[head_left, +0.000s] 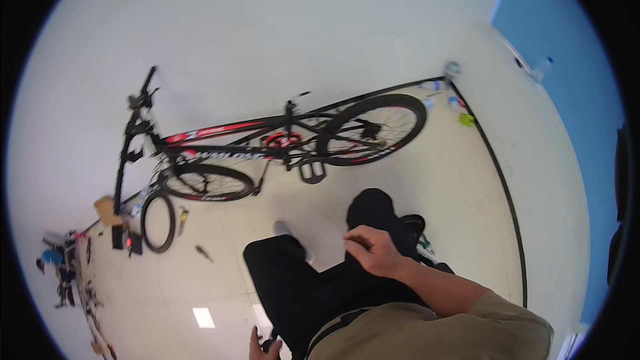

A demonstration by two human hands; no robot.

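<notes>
My right hand (367,250) is loosely curled over my dark-trousered right leg, its palm hidden, so I cannot make out what, if anything, it holds. At the lower edge, my left hand (263,347) has its fingers apart beside a small dark object; whether they touch is unclear. In front of me a black and red bicycle (223,130) lies along the wall, handlebar to the left and rear wheel (371,129) to the right. A dark object with a green part (427,247) is beside my right leg, partly hidden.
A loose tyre (158,243), a yellow-handled tool (181,220), a dark tool (203,252) and cardboard (107,210) lie on the floor (233,273) at left, near more bikes or parts (67,273). Bottles (457,103) and a yellow-green item (467,119) are by the white and blue wall (547,20).
</notes>
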